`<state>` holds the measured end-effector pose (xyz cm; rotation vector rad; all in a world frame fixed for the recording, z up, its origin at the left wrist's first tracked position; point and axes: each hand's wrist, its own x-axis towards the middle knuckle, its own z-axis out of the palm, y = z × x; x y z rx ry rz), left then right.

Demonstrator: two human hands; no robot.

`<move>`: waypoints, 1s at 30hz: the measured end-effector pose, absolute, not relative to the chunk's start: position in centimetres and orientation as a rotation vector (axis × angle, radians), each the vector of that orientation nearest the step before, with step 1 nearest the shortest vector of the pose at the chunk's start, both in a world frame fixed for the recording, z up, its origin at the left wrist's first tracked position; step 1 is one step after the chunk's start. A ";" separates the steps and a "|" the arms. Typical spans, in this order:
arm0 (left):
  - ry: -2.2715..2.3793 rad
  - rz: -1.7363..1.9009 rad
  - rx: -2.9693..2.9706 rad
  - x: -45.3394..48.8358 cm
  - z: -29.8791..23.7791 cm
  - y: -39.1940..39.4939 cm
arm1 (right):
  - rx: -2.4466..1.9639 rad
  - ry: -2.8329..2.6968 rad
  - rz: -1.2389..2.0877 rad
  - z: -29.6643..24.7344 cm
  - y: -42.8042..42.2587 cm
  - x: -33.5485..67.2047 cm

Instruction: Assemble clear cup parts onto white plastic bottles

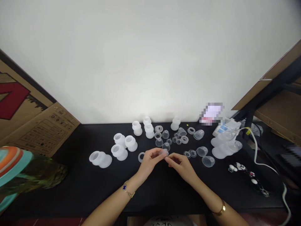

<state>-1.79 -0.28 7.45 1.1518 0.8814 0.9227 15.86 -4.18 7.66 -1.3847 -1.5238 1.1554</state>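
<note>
My left hand [150,159] is closed in a pinch around a small clear bottle collar [165,152] with a ridged side. From the other side, the fingers of my right hand [180,164] are pinched together at the lower edge of the same collar; whether a second small part is between them is hidden. Just behind the hands stand clear domed bottle caps [166,146]. A loose clear ring [141,157] lies beside my left hand, partly covered by it. To the right of my right hand are flat clear rings with teats [190,153] and two more caps [208,161].
White bottle bodies [119,152] stand or lie left of the hands. Assembled bottles [222,149], a white cable [256,150] and a beaded strap [246,172] lie right. A large jar [44,171] and cardboard box [54,128] are far left. A pixelated screen [211,113] leans against the wall.
</note>
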 end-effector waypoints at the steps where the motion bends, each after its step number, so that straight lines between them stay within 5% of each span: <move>1: 0.881 0.929 1.144 -1.8 7.6 -0.3 | -1.374 -1.504 1.209 7.6 -4.1 16.0; 9: 0.844 0.951 1.126 -1.8 7.5 -0.5 | -1.224 -1.369 1.563 7.3 -3.6 16.2; 30: 0.917 0.922 1.190 -1.8 7.6 -0.3 | -1.246 -1.411 1.444 7.7 -3.8 16.2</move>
